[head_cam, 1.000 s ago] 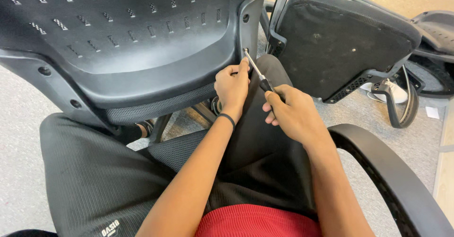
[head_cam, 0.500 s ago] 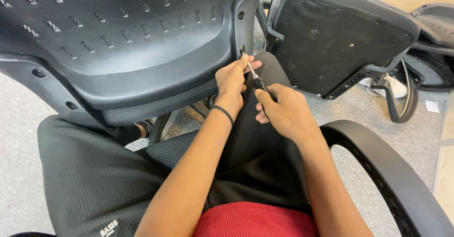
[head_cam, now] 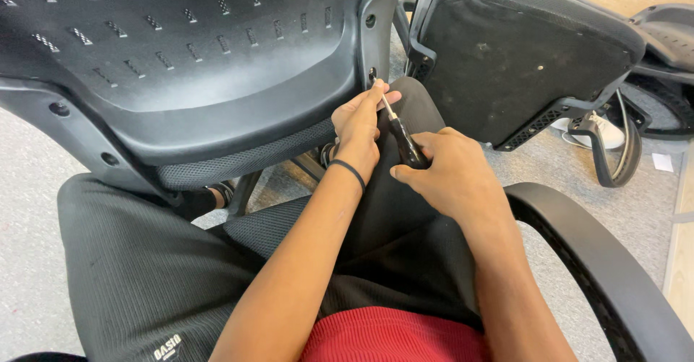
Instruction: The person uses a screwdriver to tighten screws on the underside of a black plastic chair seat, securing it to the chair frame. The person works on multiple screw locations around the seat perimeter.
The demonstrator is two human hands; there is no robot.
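Screwdriver [head_cam: 402, 134] at frame centre, tip at the black chair back [head_cam: 217, 66] edge. Right hand [head_cam: 452, 178] closed around its handle. Left hand [head_cam: 359, 120] pinches the shaft near the tip. Second chair [head_cam: 520, 51] lies tipped, upper right.

Both forearms are bare, without sleeves. A thin black elastic band [head_cam: 352, 173] circles the left wrist. The person wears black ribbed shorts [head_cam: 144, 275] with a small white logo and a red ribbed top [head_cam: 394, 337].
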